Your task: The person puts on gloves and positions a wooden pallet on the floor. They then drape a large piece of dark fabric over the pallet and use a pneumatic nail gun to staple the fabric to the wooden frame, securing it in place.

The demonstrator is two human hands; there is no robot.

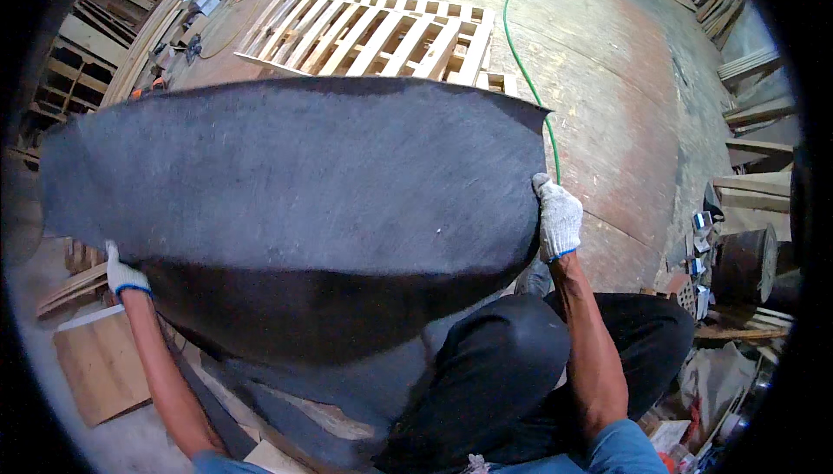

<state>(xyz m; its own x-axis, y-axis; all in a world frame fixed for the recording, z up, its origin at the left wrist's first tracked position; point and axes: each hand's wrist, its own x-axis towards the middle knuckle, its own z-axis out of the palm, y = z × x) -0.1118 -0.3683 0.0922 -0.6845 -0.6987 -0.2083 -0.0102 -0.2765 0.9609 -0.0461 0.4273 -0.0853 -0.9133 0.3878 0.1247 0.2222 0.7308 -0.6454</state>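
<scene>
A wide dark grey sheet (304, 170), flexible and felt-like, spreads across the middle in front of me. Its lower part sags and folds into shadow. In a white knit glove, my left hand (126, 272) grips the sheet's near left edge, its thumb lying on top. My right hand (560, 216), gloved the same way, is closed on the right edge at about mid-height. Most fingers of both hands are hidden behind the sheet. More dark material (295, 396) lies below, near my knees.
Beyond the sheet, a slatted wooden pallet (373, 40) rests on the board floor (607, 101). A green hose (512, 40) runs past its right side. Wood stacks line both sides, with a dark drum (742, 261) at right and a wooden board (100, 365) at lower left.
</scene>
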